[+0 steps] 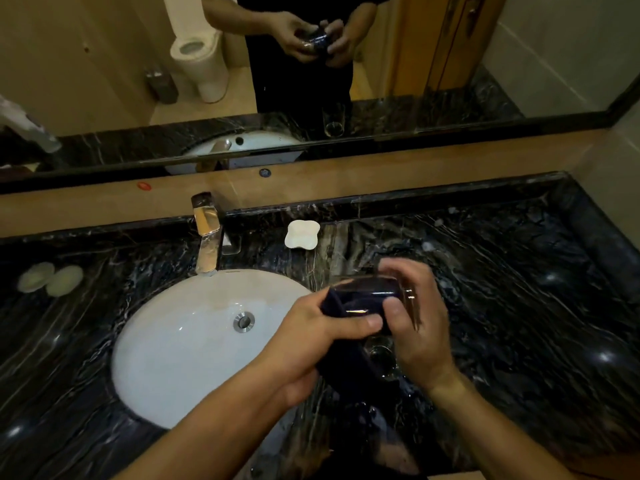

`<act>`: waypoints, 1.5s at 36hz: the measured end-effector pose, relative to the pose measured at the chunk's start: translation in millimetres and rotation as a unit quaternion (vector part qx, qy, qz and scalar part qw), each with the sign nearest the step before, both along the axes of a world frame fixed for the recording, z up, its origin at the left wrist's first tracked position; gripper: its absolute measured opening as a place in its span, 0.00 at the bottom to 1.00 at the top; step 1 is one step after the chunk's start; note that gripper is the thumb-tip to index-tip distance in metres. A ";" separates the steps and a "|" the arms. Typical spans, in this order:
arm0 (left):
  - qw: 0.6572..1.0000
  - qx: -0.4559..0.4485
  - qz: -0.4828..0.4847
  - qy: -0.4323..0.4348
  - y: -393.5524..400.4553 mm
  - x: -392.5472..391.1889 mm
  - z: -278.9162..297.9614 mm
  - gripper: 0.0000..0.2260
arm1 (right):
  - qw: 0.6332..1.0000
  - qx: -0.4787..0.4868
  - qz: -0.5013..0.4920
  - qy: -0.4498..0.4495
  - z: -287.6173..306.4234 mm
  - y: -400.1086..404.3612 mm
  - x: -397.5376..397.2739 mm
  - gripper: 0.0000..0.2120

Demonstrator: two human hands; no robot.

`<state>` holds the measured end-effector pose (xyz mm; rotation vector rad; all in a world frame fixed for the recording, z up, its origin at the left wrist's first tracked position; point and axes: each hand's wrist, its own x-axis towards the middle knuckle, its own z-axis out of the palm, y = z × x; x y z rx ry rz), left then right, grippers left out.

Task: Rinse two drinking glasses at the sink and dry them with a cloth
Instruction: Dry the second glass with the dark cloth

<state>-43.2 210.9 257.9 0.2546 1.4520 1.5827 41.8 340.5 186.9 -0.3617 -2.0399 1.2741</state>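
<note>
I hold a clear drinking glass (367, 292) on its side above the counter, just right of the white sink (180, 341). My right hand (415, 327) grips the glass at its base end. My left hand (311, 341) grips a dark cloth (349, 365) that is pushed into the glass and hangs down below it. A second glass (379, 355) stands upright on the counter under my hands, partly hidden by the cloth and my right hand.
A chrome faucet (207, 233) stands behind the sink. A white soap dish (302, 233) sits to its right. Two pale round pads (50, 279) lie at the far left of the black marble counter (519, 306). A mirror (104, 64) runs along the back wall.
</note>
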 end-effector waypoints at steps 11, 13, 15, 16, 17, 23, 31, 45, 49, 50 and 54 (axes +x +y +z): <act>0.734 -0.137 -0.142 0.650 -13.7 12.0 -34.6 0.24 | 0.793 -0.575 0.013 -0.201 37.5 -10.3 -6.2 0.21; 0.638 -0.099 -0.197 0.738 -23.1 5.1 -41.8 0.26 | 0.753 -0.590 0.084 -0.279 35.2 -5.9 -1.5 0.24; 0.609 -0.066 -0.240 0.753 -30.0 -3.6 -49.3 0.29 | 0.752 -0.553 0.115 -0.339 29.9 -3.8 1.2 0.23; 0.644 -0.051 -0.248 0.722 -32.4 -7.5 -52.6 0.30 | 0.756 -0.537 0.124 -0.352 27.6 -4.1 2.2 0.24; 0.701 -0.035 -0.239 0.671 -34.2 -9.7 -55.5 0.28 | 0.762 -0.527 0.132 -0.351 26.1 -5.3 3.1 0.25; 0.990 -0.051 -0.013 0.134 -19.5 3.1 -34.3 0.17 | 0.926 -0.353 0.031 -0.133 13.3 -24.5 3.4 0.18; 0.973 -0.076 -0.026 0.216 -10.5 19.5 -22.2 0.18 | 0.967 -0.232 -0.092 -0.054 12.2 -27.2 -1.5 0.08; 0.819 -0.027 -0.195 0.539 -31.3 1.4 -56.9 0.25 | 0.808 -0.539 0.119 -0.205 21.2 -3.9 4.6 0.19; 0.999 -0.020 -0.013 0.035 -16.2 2.2 -27.1 0.16 | 0.975 -0.203 0.059 -0.067 6.6 -13.9 6.2 0.15; 1.000 -0.009 -0.001 -0.013 -14.3 1.6 -22.6 0.15 | 0.991 -0.115 0.043 -0.051 2.2 -13.0 5.7 0.14; 0.999 0.010 -0.024 0.031 -12.2 8.8 -10.6 0.15 | 0.998 -0.062 -0.011 -0.006 1.5 -11.8 -0.1 0.10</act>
